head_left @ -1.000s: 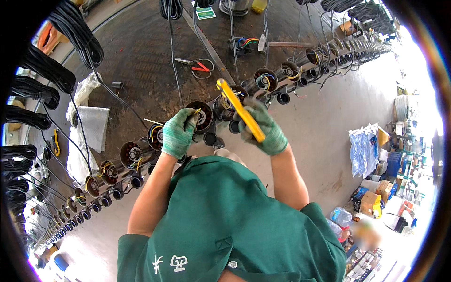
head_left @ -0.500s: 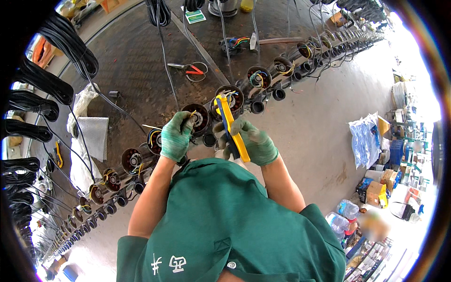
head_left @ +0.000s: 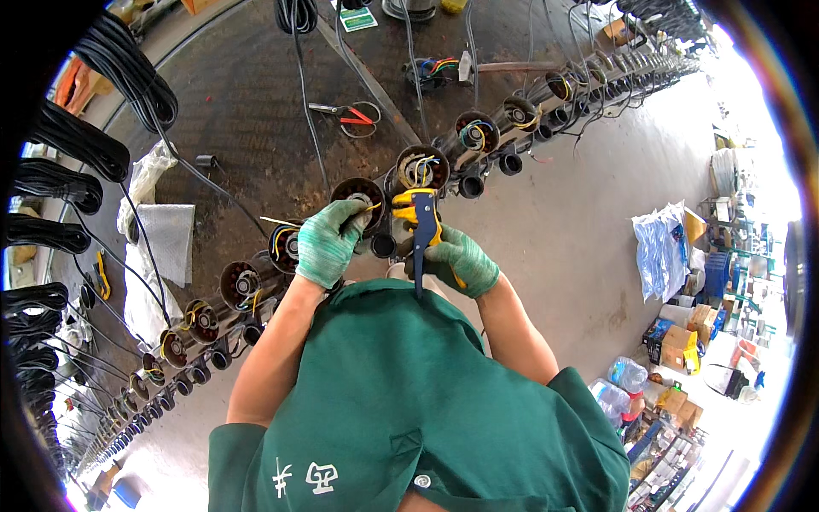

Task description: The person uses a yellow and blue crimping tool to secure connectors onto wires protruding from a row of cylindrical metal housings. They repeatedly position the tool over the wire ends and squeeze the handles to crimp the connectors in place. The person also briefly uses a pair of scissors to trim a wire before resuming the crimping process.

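Observation:
My left hand (head_left: 328,243), in a green-and-white knit glove, pinches a thin yellow wire (head_left: 372,207) over the open end of a round metal housing (head_left: 348,189). The wire's tip points toward my right hand (head_left: 467,264), gloved alike, which is wrapped round a yellow and dark blue wire stripper (head_left: 426,229). The stripper stands nearly upright in view, its yellow jaws near the wire's tip and apart from it. Just beyond the jaws lies another housing (head_left: 423,154) with blue, white and yellow wires inside. The fingers under the stripper are partly hidden.
A long slanting row of similar housings crosses the near edge of the dark worktable (head_left: 247,128). On the table lie red-handled scissors (head_left: 357,120), a metal strip (head_left: 367,77) and bubble wrap (head_left: 166,243). Black cable coils (head_left: 128,72) hang at the left, their leads running to the housings.
The stripper has turned in my right hand, its jaws now facing the wire and its dark blue handle toward me. My left hand has shifted slightly, and the yellow wire shows more clearly.

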`<action>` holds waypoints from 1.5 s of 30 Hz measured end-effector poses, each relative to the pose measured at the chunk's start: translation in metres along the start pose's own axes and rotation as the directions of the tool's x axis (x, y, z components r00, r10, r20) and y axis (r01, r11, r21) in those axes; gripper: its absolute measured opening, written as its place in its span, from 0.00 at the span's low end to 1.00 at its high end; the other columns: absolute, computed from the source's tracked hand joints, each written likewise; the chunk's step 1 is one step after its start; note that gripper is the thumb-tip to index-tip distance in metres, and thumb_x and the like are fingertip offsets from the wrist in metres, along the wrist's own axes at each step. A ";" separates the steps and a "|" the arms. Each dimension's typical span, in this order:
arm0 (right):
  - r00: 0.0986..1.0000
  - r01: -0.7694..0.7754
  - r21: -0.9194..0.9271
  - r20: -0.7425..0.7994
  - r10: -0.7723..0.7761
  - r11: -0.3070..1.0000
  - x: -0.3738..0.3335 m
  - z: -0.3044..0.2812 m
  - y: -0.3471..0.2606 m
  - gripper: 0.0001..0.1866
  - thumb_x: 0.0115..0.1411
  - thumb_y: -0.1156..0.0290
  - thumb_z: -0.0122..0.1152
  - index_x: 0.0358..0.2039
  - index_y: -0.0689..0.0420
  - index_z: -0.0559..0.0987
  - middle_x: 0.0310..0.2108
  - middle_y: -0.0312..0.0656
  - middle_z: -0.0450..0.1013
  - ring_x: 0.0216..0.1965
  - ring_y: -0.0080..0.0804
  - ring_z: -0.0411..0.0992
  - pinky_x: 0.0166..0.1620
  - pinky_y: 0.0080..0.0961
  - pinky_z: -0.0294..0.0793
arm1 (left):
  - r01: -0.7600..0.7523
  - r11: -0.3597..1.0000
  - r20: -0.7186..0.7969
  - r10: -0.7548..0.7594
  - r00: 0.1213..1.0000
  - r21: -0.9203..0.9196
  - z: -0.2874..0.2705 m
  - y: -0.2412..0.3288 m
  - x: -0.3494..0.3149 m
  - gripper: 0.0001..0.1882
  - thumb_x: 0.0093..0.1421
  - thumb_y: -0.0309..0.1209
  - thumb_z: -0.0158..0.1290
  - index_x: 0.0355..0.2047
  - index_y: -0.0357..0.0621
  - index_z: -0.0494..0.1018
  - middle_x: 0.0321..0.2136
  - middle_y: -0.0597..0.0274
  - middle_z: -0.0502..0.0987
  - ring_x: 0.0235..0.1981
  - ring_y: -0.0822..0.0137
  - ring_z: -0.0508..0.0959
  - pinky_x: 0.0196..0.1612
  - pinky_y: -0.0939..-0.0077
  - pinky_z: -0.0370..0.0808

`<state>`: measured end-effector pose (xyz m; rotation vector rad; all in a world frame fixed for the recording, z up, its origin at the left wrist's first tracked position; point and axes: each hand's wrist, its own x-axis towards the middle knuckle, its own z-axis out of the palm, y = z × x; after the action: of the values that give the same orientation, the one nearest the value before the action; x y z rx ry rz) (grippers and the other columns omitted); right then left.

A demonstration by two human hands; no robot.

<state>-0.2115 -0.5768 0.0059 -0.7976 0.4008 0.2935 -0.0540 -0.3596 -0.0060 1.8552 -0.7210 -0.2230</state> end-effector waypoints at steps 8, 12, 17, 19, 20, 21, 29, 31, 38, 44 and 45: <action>0.996 -0.078 0.000 0.030 0.078 0.997 0.003 0.035 0.002 0.35 0.66 0.60 0.67 0.69 0.54 0.64 0.48 0.47 0.78 0.44 0.46 0.82 0.49 0.46 0.86 | 0.045 0.999 0.034 -0.045 0.998 0.001 0.000 0.002 -0.002 0.11 0.61 0.28 0.66 0.44 0.40 0.84 0.38 0.51 0.85 0.38 0.52 0.86 0.43 0.66 0.82; 0.997 -0.073 -0.118 0.006 0.075 0.990 0.003 0.033 0.001 0.36 0.66 0.54 0.68 0.68 0.55 0.66 0.45 0.43 0.78 0.42 0.38 0.82 0.45 0.40 0.86 | 0.026 0.998 0.052 -0.028 0.998 0.050 0.000 -0.001 -0.001 0.11 0.61 0.30 0.66 0.43 0.41 0.85 0.38 0.50 0.85 0.38 0.51 0.85 0.43 0.64 0.81; 0.998 -0.041 -0.316 -0.053 0.026 0.948 0.003 0.029 -0.003 0.39 0.64 0.46 0.69 0.67 0.55 0.69 0.44 0.39 0.78 0.41 0.29 0.80 0.45 0.32 0.84 | 0.030 0.997 0.085 -0.037 0.996 0.076 -0.001 -0.004 0.000 0.11 0.61 0.32 0.66 0.43 0.44 0.85 0.37 0.51 0.85 0.38 0.50 0.85 0.42 0.63 0.81; 0.998 -0.022 -0.353 -0.057 0.002 0.935 0.003 0.031 -0.006 0.39 0.64 0.45 0.69 0.67 0.55 0.70 0.43 0.37 0.78 0.41 0.26 0.79 0.45 0.28 0.83 | 0.014 0.994 0.102 -0.025 0.994 0.104 -0.003 -0.003 0.001 0.11 0.61 0.30 0.66 0.43 0.42 0.85 0.36 0.51 0.85 0.37 0.52 0.85 0.42 0.64 0.81; 0.999 -0.022 -0.351 -0.050 0.005 0.936 0.003 0.030 -0.005 0.36 0.66 0.47 0.67 0.66 0.55 0.70 0.42 0.37 0.78 0.40 0.26 0.79 0.42 0.28 0.84 | -0.004 0.992 0.112 -0.010 0.994 0.125 -0.003 -0.001 0.002 0.11 0.61 0.29 0.66 0.44 0.40 0.85 0.36 0.51 0.85 0.37 0.55 0.85 0.42 0.66 0.81; 0.999 -0.022 -0.349 -0.044 0.008 0.937 0.003 0.029 -0.004 0.33 0.68 0.48 0.65 0.65 0.56 0.69 0.41 0.38 0.78 0.38 0.26 0.80 0.39 0.27 0.85 | -0.022 0.989 0.123 0.004 0.992 0.145 -0.004 -0.001 0.002 0.11 0.62 0.27 0.65 0.44 0.38 0.85 0.36 0.51 0.85 0.36 0.57 0.86 0.42 0.67 0.81; 0.994 -0.109 -0.221 -0.048 0.101 0.969 -0.003 0.027 -0.010 0.24 0.70 0.54 0.58 0.58 0.57 0.71 0.34 0.41 0.77 0.32 0.31 0.80 0.35 0.28 0.83 | -0.114 0.969 0.179 0.075 0.981 0.220 -0.008 0.004 0.003 0.12 0.59 0.27 0.66 0.43 0.40 0.85 0.36 0.50 0.85 0.37 0.50 0.85 0.42 0.63 0.80; 0.993 -0.055 -0.045 -0.103 0.050 0.997 -0.002 0.033 0.002 0.22 0.69 0.56 0.58 0.57 0.57 0.71 0.35 0.44 0.77 0.32 0.35 0.80 0.37 0.32 0.84 | -0.095 0.976 0.164 0.063 0.984 0.197 -0.006 0.002 0.003 0.12 0.59 0.27 0.66 0.43 0.40 0.85 0.36 0.50 0.85 0.37 0.50 0.84 0.42 0.63 0.80; 1.000 0.003 0.109 -0.020 -0.001 0.994 -0.010 0.029 0.004 0.26 0.67 0.57 0.64 0.59 0.55 0.68 0.42 0.51 0.79 0.39 0.49 0.83 0.44 0.46 0.86 | -0.027 0.990 0.119 0.010 0.993 0.138 -0.005 0.000 0.000 0.11 0.62 0.30 0.65 0.45 0.41 0.85 0.36 0.51 0.85 0.38 0.54 0.84 0.43 0.64 0.80; 0.994 0.077 0.014 -0.083 -0.076 0.997 -0.012 0.032 0.000 0.28 0.66 0.57 0.64 0.61 0.56 0.67 0.42 0.51 0.78 0.40 0.49 0.82 0.44 0.46 0.85 | 0.257 0.896 0.257 -0.168 0.952 -0.364 -0.031 -0.004 0.001 0.17 0.73 0.24 0.48 0.59 0.39 0.76 0.48 0.61 0.82 0.46 0.70 0.82 0.53 0.73 0.78; 0.994 0.086 0.016 -0.075 -0.084 0.996 -0.013 0.033 -0.002 0.29 0.66 0.57 0.64 0.61 0.56 0.67 0.42 0.51 0.78 0.40 0.49 0.82 0.44 0.45 0.85 | 0.275 0.900 0.266 -0.190 0.945 -0.337 -0.035 -0.008 0.001 0.17 0.73 0.22 0.48 0.59 0.38 0.76 0.47 0.61 0.82 0.46 0.70 0.82 0.53 0.72 0.79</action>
<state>-0.2145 -0.5553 0.0337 -0.8065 0.4377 0.1805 -0.0335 -0.3312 0.0005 1.5603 -0.5593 -0.6922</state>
